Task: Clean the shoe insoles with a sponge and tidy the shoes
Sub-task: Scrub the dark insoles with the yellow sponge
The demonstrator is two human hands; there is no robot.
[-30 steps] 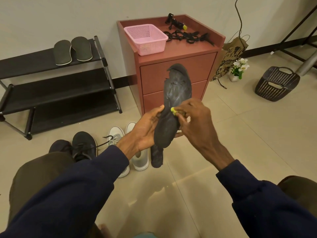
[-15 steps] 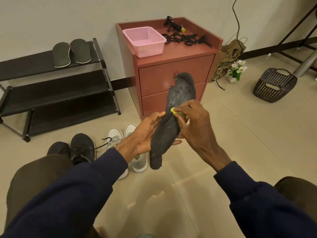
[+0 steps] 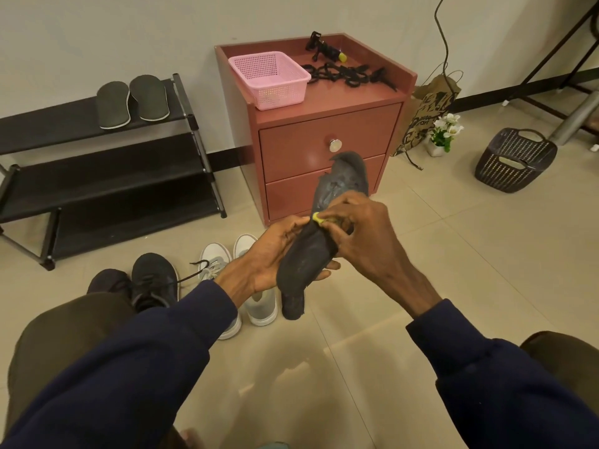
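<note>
Fingers (image 3: 345, 205) mostly hide sponge (image 3: 317, 218), probably; sneakers (image 3: 262, 304) behind insole (image 3: 306, 259).

A shoe rack (image 3: 107, 189) stands on the left by the wall. Two insoles (image 3: 113, 105) lie side by side on its top shelf. Right of it stands a set of drawers (image 3: 324, 131). On its tabletop (image 3: 340, 98), a small basket (image 3: 269, 76) sits left of some straps (image 3: 346, 76). Right of the drawers is a paper bag (image 3: 428, 111), with a little plant (image 3: 445, 131) before it and a floor basket (image 3: 515, 163) further right. Nearer, on the floor, a pair of shoes (image 3: 152, 280) sits left of a second pair (image 3: 259, 306).
</note>
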